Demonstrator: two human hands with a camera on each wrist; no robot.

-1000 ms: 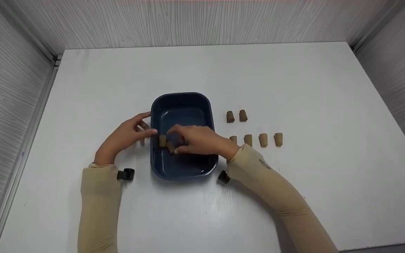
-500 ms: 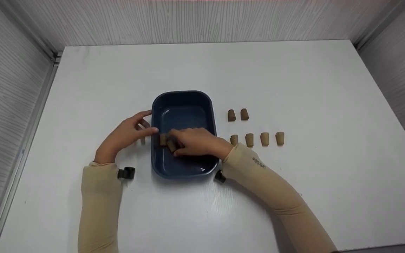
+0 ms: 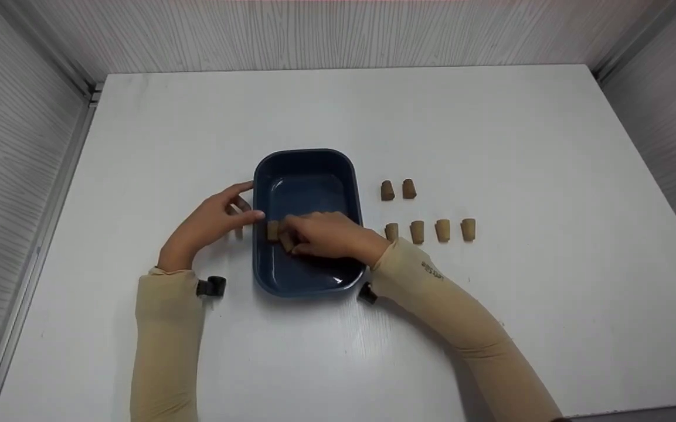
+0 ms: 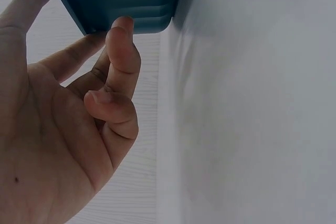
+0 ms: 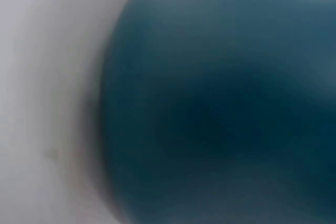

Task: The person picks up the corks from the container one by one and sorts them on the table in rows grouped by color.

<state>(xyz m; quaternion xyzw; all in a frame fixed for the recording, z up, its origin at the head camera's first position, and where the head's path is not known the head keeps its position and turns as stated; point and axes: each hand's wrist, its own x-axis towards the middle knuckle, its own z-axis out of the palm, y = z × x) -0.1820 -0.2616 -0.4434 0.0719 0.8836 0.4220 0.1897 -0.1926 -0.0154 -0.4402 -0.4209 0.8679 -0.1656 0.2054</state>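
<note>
A deep blue rectangular dish (image 3: 308, 288) with rounded corners stands on the white table. My left hand (image 3: 214, 221) holds its left side, thumb tip at the rim and index fingertip against the outer wall. In the left wrist view, the remaining fingers (image 4: 119, 61) curl loosely near the dish's wall (image 4: 139, 3). Inside the dish, my right hand (image 3: 335, 235) pinches a tapered cork stopper (image 3: 286, 241) between thumb and index finger. Right beside it, another cork stopper (image 3: 272, 231) is against the left inner wall. The blurred right wrist view shows only the blue dish (image 5: 220, 51) and table.
Right of the dish, two darker cork stoppers (image 3: 409, 189) lie in a back row. Several lighter cork stoppers (image 3: 443, 230) form a front row, the leftmost close to my right sleeve (image 3: 431, 293). White wood-grain panels (image 3: 338, 35) border the table's back and sides.
My right thumb and index finger have closed on the cork stopper inside the dish, after hovering beside it. My left hand keeps its place at the rim.
</note>
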